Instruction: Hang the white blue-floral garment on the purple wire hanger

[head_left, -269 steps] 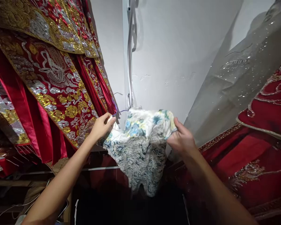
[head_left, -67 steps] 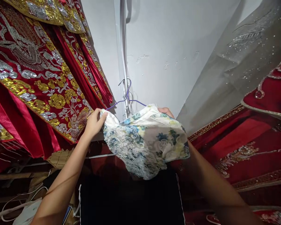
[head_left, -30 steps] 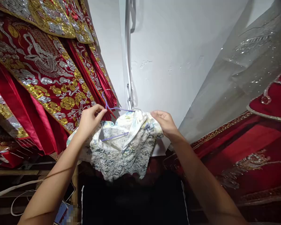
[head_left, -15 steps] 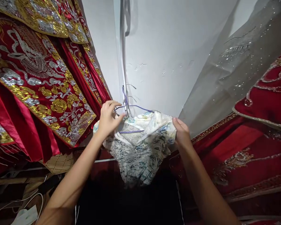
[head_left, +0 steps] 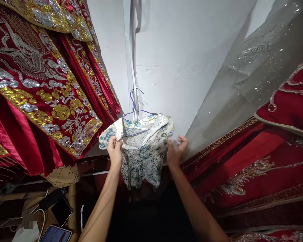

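Fingers of the left hand (head_left: pixel 114 151) are pinching the flowery dress (head_left: pixel 138 148) under its purple hanger (head_left: pixel 135 107); the right hand (head_left: pixel 176 153) is touching its other side, fingers spread.

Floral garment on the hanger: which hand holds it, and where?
Left hand pinches the floral garment at its left shoulder edge. Right hand is open, touching its right side.

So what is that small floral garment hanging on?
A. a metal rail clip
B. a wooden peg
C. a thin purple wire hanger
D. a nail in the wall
C: the floral garment is draped over a thin purple wire hanger, whose hook rises above its collar.
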`<state>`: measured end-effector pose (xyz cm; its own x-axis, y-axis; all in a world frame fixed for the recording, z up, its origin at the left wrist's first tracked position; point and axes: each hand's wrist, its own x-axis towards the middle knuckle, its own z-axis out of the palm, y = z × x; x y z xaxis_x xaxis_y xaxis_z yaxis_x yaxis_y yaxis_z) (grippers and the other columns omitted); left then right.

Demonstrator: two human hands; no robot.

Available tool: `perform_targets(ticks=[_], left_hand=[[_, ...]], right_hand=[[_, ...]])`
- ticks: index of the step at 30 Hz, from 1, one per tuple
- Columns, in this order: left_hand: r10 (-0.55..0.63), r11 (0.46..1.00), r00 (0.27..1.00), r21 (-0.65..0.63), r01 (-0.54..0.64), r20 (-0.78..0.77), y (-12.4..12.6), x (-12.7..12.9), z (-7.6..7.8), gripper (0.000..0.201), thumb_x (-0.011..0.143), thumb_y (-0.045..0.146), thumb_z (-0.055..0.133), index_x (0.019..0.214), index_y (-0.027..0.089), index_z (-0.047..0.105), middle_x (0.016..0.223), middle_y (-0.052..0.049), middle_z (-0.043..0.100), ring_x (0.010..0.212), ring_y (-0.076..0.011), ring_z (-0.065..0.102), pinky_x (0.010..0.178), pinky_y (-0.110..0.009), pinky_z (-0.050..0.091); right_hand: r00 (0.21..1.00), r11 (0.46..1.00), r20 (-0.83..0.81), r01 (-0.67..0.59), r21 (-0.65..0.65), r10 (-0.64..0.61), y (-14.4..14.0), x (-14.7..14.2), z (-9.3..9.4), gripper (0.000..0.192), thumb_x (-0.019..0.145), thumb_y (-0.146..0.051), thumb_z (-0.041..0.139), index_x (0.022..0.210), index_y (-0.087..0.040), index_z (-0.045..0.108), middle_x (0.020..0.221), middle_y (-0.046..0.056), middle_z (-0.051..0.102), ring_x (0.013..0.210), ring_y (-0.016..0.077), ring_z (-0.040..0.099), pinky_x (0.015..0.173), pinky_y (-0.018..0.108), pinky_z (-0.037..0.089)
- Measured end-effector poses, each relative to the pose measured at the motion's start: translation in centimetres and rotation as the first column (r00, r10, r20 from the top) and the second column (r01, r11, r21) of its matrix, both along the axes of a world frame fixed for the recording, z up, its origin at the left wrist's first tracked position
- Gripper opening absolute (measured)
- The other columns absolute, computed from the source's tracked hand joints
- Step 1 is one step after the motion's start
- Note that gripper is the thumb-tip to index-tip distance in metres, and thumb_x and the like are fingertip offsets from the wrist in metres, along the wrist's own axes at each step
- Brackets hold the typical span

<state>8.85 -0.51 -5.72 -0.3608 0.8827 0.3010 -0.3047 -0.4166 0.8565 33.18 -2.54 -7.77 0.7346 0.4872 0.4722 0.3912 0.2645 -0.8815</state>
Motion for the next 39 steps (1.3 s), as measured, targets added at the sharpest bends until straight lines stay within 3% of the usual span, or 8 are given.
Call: perform_targets(ticks=[2,5,6,13,17,23,30,39], left_hand=[[-0.035,0.999,0.999,-0.018,0.036,0.037,-0.8,-0.1,-0.1,0.010,0.070,0.015,0.063,0.078,0.018,0.058,0.070,0.004,0.053,0.059,-0.0077,0.045,0.056,-0.017,0.035],[-0.089,0.996,0.995,-0.028,0.090,0.040,-1.9,0.0,0.4,0.008,0.067,0.015,0.060,0.074,0.017,0.057,0.068,0.005,0.052,0.059,-0.0085,0.046,0.058,-0.018,0.037],[-0.115,0.993,0.993,-0.028,0.116,0.039,-2.2,-0.1,0.6,0.009,0.066,0.015,0.060,0.074,0.017,0.058,0.069,0.004,0.053,0.061,-0.0090,0.048,0.059,-0.018,0.039],[-0.174,0.984,0.972,0.003,0.177,-0.155,-2.6,-2.5,0.6,0.026,0.079,0.021,0.064,0.105,0.021,0.066,0.101,-0.003,0.066,0.093,-0.0166,0.061,0.083,-0.025,0.047],[-0.237,0.971,0.850,-0.119,0.205,-0.470,-3.0,-1.6,-4.1,0.021,0.082,0.022,0.058,0.100,0.019,0.067,0.104,-0.006,0.066,0.100,-0.0210,0.061,0.089,-0.031,0.047],[-0.269,0.963,0.751,-0.194,0.189,-0.603,-6.8,3.9,-10.9,0.011,0.078,0.015,0.060,0.088,0.020,0.058,0.084,-0.002,0.061,0.083,-0.0189,0.060,0.079,-0.030,0.046],[-0.099,0.992,0.718,-0.122,0.019,-0.689,-8.6,5.2,-11.2,0.003,0.089,0.021,0.052,0.089,0.020,0.054,0.084,-0.003,0.059,0.081,-0.0190,0.058,0.073,-0.029,0.043],[-0.111,0.992,0.664,-0.119,0.034,-0.740,-9.0,5.2,-9.5,0.009,0.088,0.022,0.052,0.079,0.021,0.051,0.070,0.001,0.054,0.062,-0.0138,0.053,0.061,-0.024,0.039]], right_hand=[[0.948,0.924,0.028,-0.302,-0.235,0.317,-0.3,-2.9,-1.5,0.037,0.085,-0.053,0.057,0.098,-0.019,0.058,0.101,0.009,0.063,0.093,0.0230,0.059,0.086,0.036,0.047],[0.737,0.610,-0.089,-0.614,-0.500,0.670,0.8,-6.7,-2.7,0.043,0.088,-0.062,0.047,0.076,-0.022,0.057,0.075,0.003,0.063,0.076,0.0207,0.058,0.074,0.032,0.047],[0.708,0.561,-0.116,-0.639,-0.526,0.697,1.5,-7.6,-2.9,0.045,0.087,-0.063,0.047,0.071,-0.022,0.056,0.070,0.002,0.062,0.072,0.0200,0.058,0.071,0.031,0.046],[0.634,0.467,-0.242,-0.731,-0.498,0.735,2.8,-9.9,-5.5,0.051,0.082,-0.064,0.053,0.055,-0.021,0.053,0.053,0.003,0.057,0.055,0.0161,0.054,0.058,0.027,0.042],[0.613,0.480,-0.303,-0.775,-0.411,0.730,-0.7,-9.6,-7.4,0.058,0.083,-0.073,0.046,0.056,-0.021,0.051,0.049,-0.001,0.048,0.048,0.0137,0.046,0.051,0.027,0.038],[0.638,0.552,-0.320,-0.769,-0.323,0.700,-5.0,-8.6,-7.4,0.055,0.089,-0.066,0.048,0.059,-0.020,0.054,0.049,-0.002,0.046,0.049,0.0127,0.044,0.053,0.027,0.036],[0.403,0.247,-0.473,-0.900,-0.359,0.784,-5.6,-6.8,-2.9,0.037,0.089,-0.046,0.055,0.070,-0.017,0.068,0.050,0.001,0.061,0.039,0.0107,0.043,0.044,0.025,0.032],[0.428,0.389,-0.374,-0.904,-0.179,0.823,1.3,-6.6,12.0,0.029,0.086,-0.039,0.065,0.074,-0.013,0.069,0.051,0.000,0.061,0.039,0.0064,0.043,0.037,0.019,0.030]])
